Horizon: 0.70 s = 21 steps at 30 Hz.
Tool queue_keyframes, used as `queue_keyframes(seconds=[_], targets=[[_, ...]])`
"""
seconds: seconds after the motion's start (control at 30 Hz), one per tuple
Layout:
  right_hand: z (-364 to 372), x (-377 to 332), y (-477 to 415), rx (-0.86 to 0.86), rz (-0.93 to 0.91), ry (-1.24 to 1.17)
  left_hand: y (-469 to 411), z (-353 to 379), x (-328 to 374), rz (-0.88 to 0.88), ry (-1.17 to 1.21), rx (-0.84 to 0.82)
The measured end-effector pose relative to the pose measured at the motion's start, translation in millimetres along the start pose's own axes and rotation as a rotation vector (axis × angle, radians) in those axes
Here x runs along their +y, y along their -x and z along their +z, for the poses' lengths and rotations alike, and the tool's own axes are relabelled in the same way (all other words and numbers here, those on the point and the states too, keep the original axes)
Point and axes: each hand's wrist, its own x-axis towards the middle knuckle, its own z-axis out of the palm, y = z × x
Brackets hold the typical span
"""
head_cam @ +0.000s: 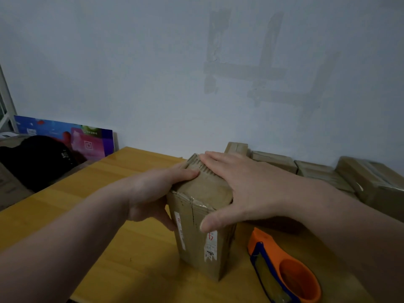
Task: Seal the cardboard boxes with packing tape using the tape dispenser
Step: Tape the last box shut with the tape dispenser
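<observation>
Cardboard box (pixel 203 232) is being held upright by 2 hands near the middle of the yellow table (pixel 98 215), its long axis vertical and its closed top end pointing up. Its upper left edge is being gripped by the left hand (pixel 150 193), thumb laid on the top. The top is being pressed by the right hand (pixel 247 189), fingers straight and spread, thumb over the front face. The tape dispenser (pixel 284 272) is lying untouched just right of it, orange nose pointing toward the wall.
</observation>
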Motion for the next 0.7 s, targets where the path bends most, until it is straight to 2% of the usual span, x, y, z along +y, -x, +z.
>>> queue_keyframes(seconds=[0.1,0.27,0.4,0.6,0.7], targets=[[1.3,-10.8,0.1,0.086,-0.019,0.062,2.0,-0.1,-2.0,0.018,0.072,0.007],[19.9,-12.4,-6.7,0.283,-0.186,0.193,7.6,-1.8,-8.5,0.144,0.058,0.037],[61.5,-9.2,-15.3,0.444,-0.274,0.333,3.0,-3.4,-33.8,0.178,0.099,0.161],[135.2,-13.2,-10.0,0.296,-0.435,0.457,-0.5,6.7,-94.9,0.214,-0.117,0.182],[161.2,-14.7,-2.5,0.269,-0.510,0.465,-8.3,6.7,-122.7,0.198,-0.239,0.113]])
